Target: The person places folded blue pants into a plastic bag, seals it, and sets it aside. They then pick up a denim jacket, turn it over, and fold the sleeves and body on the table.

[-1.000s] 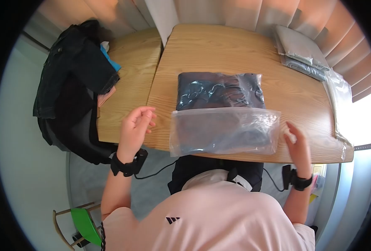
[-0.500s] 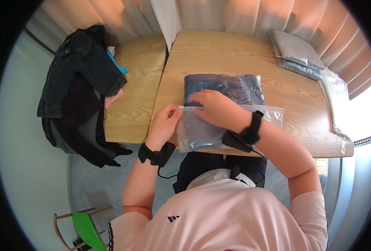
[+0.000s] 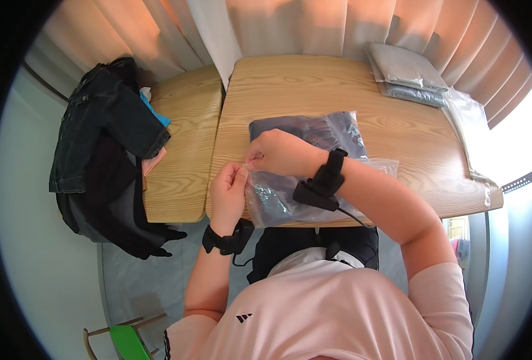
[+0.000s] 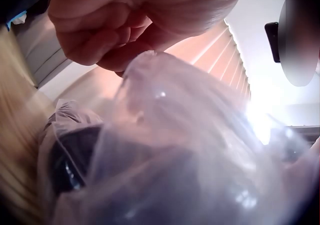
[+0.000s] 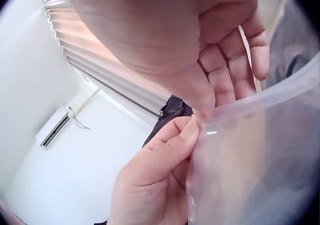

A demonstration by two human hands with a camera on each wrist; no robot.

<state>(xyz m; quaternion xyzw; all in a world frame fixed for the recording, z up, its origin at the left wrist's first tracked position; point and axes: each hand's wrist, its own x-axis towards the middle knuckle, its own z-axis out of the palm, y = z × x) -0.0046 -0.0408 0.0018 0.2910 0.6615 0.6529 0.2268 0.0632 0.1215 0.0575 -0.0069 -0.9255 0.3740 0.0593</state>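
Pinching a clear bag (image 3: 386, 168) (dark contents (image 3: 270, 203) inside): left hand (image 3: 228, 191), right hand (image 3: 285, 153).

Bag (image 3: 272, 201): middle, along the surface's (image 3: 308, 78) near edge
Packets (image 3: 410, 71): stacked, far right corner
Clothes (image 3: 101, 144): well left of the bag
Curtains (image 3: 314, 27): behind it all
Chair (image 3: 131, 343): down left

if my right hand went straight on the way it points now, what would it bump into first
Most likely your left hand, which pinches the clear bag's corner just ahead of your right hand's fingertips; any gap between them is hard to judge.
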